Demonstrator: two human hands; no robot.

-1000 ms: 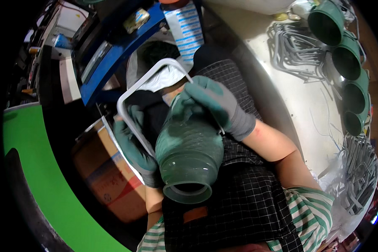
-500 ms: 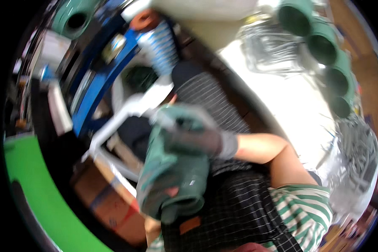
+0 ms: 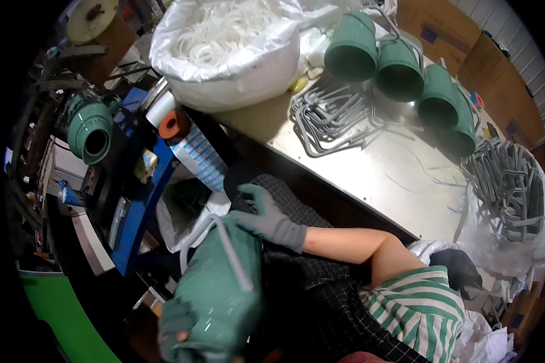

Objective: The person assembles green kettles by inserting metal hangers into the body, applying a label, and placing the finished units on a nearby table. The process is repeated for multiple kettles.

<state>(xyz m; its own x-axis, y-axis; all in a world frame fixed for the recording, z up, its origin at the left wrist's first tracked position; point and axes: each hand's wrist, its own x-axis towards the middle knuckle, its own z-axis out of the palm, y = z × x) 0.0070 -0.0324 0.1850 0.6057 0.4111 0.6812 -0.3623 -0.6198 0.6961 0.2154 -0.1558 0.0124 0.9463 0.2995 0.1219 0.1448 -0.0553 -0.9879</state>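
A green, glossy jug body, slightly blurred, lies tilted across my lap. A bent grey handle spans its upper end. My left hand, in a grey-green work glove with a bare fingertip showing, is closed round the lower end of the jug. At the upper end is my right hand, gloved the same way. Its thumb stands up apart from the fingers, which rest at the rim. Nothing shows gripped in the right hand, though its fingertips are partly hidden.
Several green jug bodies line the white table. Loose grey handles lie there, and more fill a plastic bag. A white sack holds clear rings. Left are a blue frame and another green jug.
My right hand has moved from the jug's side to its upper end and opened. The grey handle now lies across that end. The view has shifted, bringing the white sack into sight.
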